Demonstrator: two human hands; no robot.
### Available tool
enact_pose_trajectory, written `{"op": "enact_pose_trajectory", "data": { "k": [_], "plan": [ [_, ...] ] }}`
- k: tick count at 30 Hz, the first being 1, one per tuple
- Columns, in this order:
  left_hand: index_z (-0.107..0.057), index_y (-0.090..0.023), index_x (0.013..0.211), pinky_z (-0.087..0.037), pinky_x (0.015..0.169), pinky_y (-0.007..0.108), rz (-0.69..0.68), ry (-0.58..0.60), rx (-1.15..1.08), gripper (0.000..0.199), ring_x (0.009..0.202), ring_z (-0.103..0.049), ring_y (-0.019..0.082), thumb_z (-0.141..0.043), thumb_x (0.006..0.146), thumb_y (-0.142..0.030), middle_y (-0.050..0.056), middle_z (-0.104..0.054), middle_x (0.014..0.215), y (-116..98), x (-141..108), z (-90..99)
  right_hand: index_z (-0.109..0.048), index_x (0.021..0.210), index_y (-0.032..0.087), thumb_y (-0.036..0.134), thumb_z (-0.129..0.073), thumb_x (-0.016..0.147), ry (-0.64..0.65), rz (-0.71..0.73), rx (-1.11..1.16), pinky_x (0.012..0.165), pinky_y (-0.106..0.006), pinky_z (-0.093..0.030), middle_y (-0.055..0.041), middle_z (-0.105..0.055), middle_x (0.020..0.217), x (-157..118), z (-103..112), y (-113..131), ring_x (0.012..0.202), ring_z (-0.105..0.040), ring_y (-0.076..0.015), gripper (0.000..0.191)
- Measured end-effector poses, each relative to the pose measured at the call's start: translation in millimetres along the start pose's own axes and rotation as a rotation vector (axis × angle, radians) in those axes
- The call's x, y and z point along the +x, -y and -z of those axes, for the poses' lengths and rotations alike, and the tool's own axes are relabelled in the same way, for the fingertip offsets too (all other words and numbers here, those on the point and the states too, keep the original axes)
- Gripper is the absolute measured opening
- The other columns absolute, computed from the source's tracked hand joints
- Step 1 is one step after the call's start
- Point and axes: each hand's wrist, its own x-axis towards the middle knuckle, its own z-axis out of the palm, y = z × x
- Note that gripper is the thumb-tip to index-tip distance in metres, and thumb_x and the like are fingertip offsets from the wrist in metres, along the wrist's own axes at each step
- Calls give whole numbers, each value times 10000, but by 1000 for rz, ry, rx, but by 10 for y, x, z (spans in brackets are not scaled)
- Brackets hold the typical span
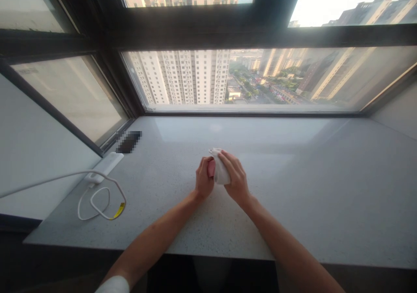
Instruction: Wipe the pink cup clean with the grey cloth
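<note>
Two hands held together over the stone worktop (302,210): the left hand (204,179) curled around a pink object (211,168), the right hand (236,176) pressing a white cloth (220,169) against it with fingers bent. One white cable (97,197) lies coiled to the left, just beside a white power strip (106,167), below the window (182,78)

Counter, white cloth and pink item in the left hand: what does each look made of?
The counter looks like polished engineered stone: pale, dark-speckled, with soft window glare. The white cloth, held by the right hand, looks like soft fabric, perhaps thick tissue, as it bunches and creases. The pink item is mostly hidden by the left hand; it looks smooth, material unclear.
</note>
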Motion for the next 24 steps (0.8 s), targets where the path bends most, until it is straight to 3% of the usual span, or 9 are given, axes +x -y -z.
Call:
{"op": "enact_pose_trajectory", "data": {
  "k": [3, 6, 8, 13, 18, 24],
  "plan": [
    [-668, -212, 1198, -576, 843, 345, -6, 9, 40, 245, 936, -687, 215, -647, 955, -188, 54, -719, 1062, -16, -13, 6, -386, 1734, 318, 85, -470, 1028, -48, -60, 47, 1210, -570, -558, -140, -568, 1648, -29, -11, -43, 1517, -573, -324, 748],
    [-687, -192, 1192, -581, 829, 343, -20, 46, 61, 206, 920, -696, 218, -643, 993, -224, 74, -737, 1072, -28, -7, 10, -442, 1707, 362, 113, -551, 1009, 27, 97, -37, 1300, -690, -419, -103, -552, 1674, -28, 8, -16, 1597, -468, -382, 749],
    [-696, -189, 1178, -583, 823, 352, -19, 32, 57, 189, 909, -695, 224, -626, 1007, -228, 76, -739, 1058, -35, -3, 13, -436, 1710, 366, 120, -572, 1001, 46, 136, -39, 1314, -707, -389, -97, -556, 1673, -24, 13, 1, 1603, -456, -389, 763],
    [-673, -206, 1219, -584, 843, 370, -13, -21, 74, 282, 954, -689, 232, -641, 943, -161, 66, -720, 1078, -22, -9, 13, -357, 1745, 312, 76, -474, 1001, -65, -41, 83, 1238, -616, -522, -140, -496, 1709, -45, -29, 17, 1575, -509, -344, 789],
    [-711, -192, 1169, -622, 835, 420, -40, 45, 75, 214, 923, -725, 263, -673, 960, -218, 109, -760, 1078, -8, 0, 0, -433, 1715, 345, 87, -594, 938, 80, 179, -54, 1339, -734, -322, -85, -544, 1693, -23, -1, 72, 1643, -393, -402, 835],
    [-670, -219, 1197, -600, 831, 351, -24, -27, 54, 250, 940, -695, 216, -656, 948, -198, 57, -721, 1079, -53, -19, 12, -348, 1746, 284, 47, -451, 977, -103, -73, 96, 1216, -605, -547, -156, -554, 1655, -26, -16, 36, 1535, -558, -330, 811]
  ]
}}
